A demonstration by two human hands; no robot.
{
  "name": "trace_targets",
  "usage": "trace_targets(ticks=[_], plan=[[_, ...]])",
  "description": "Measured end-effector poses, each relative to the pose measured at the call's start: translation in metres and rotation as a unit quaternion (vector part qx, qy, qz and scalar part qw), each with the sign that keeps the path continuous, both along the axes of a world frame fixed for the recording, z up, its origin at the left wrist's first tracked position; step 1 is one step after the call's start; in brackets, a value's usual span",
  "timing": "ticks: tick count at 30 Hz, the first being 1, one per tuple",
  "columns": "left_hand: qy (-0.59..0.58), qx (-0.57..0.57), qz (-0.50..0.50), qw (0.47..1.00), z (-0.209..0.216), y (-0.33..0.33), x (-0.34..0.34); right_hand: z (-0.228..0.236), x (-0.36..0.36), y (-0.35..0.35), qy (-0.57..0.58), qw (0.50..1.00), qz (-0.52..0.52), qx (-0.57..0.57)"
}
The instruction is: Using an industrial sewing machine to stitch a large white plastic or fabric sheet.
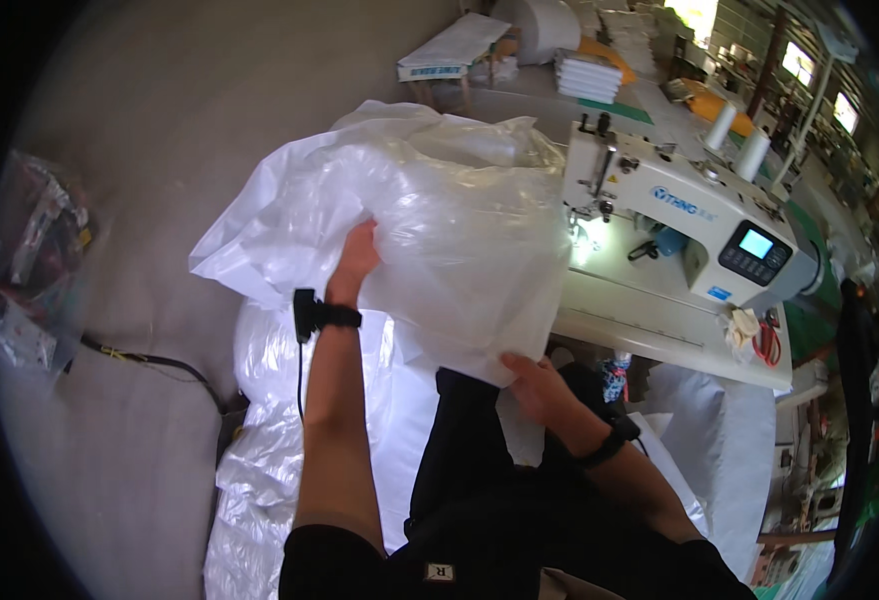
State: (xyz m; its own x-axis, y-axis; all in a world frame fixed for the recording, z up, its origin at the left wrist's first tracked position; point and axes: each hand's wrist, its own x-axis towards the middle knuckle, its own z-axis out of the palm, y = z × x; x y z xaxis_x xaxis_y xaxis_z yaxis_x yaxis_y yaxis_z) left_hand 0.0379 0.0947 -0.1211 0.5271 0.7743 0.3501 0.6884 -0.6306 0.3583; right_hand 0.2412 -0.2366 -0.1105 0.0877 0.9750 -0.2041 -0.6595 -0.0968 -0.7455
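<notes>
A large white sack (479,230) with shiny, translucent plastic film spreads across my lap and the left end of the sewing machine table. My left hand (359,252) grips a fold in its middle, with the fingers partly hidden by the material. Near the sack's lower right corner, my right hand (539,388) pinches the edge between thumb and fingers. Just right of the sack stands a white industrial sewing machine (674,190), its needle area lit by a lamp. The sack's far side reaches close to the machine head.
More crumpled clear plastic film (259,500) hangs at my left side. Red-handled scissors (767,343) lie at the table's right end. Thread cones (752,155) stand behind the machine. A low bench (454,50) and a stack of folded white sacks (589,75) are farther back. A black cable (149,357) crosses the floor.
</notes>
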Motion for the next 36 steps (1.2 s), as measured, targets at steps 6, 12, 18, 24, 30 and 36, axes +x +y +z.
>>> trace_targets(ticks=[6,12,18,24,30,36], plan=[[-0.533,-0.099,0.105,0.834,0.009,-0.173,-0.006,0.025,0.029,0.019,-0.088,0.990,0.035,0.105],[-0.284,-0.006,0.044,0.958,-0.071,-0.199,0.011,0.046,0.008,0.026,-0.040,0.987,0.028,0.150],[-0.212,-0.015,0.082,0.974,-0.075,-0.179,0.033,0.050,0.016,0.019,-0.007,0.983,0.048,0.177],[-0.332,0.011,0.139,0.933,-0.098,-0.180,0.041,0.074,-0.009,0.019,0.147,0.973,0.082,0.157],[-0.030,-0.059,0.025,0.997,-0.095,-0.194,-0.103,0.013,0.020,0.026,-0.309,0.925,0.159,0.152],[0.016,0.023,0.039,0.999,0.104,-0.353,-0.184,-0.091,-0.055,0.056,-0.362,0.863,0.182,0.301]])
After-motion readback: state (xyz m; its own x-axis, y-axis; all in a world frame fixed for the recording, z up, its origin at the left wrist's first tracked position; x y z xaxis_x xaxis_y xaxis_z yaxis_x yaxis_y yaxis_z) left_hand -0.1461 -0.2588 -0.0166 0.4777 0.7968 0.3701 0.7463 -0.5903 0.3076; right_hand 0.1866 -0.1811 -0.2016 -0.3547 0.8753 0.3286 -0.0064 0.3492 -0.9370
